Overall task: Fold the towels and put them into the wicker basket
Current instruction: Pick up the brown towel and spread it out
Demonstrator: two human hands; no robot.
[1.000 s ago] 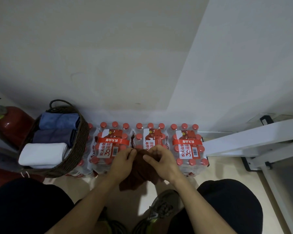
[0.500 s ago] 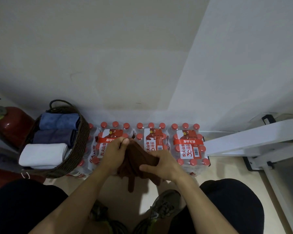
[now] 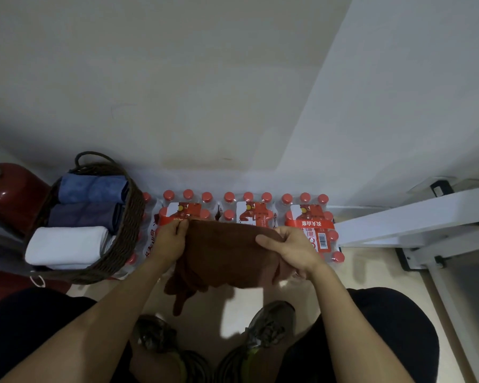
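A brown towel (image 3: 224,252) is stretched between both hands above the packs of bottled water. My left hand (image 3: 170,239) pinches its left top corner. My right hand (image 3: 293,248) grips its right edge. The towel's lower part hangs bunched toward the floor. A dark wicker basket (image 3: 127,230) stands at the left. It holds three folded towels side by side: blue (image 3: 91,187) at the back, purple (image 3: 80,214) in the middle, white (image 3: 64,244) in front.
Shrink-wrapped packs of red-capped water bottles (image 3: 307,217) line the wall. A red fire extinguisher (image 3: 11,192) stands behind the basket. A white metal frame (image 3: 415,217) crosses the right side. My knees and shoes (image 3: 268,324) fill the lower view.
My hands have moved apart, left hand leftward and right hand rightward, spreading the bunched brown towel out wide between them.
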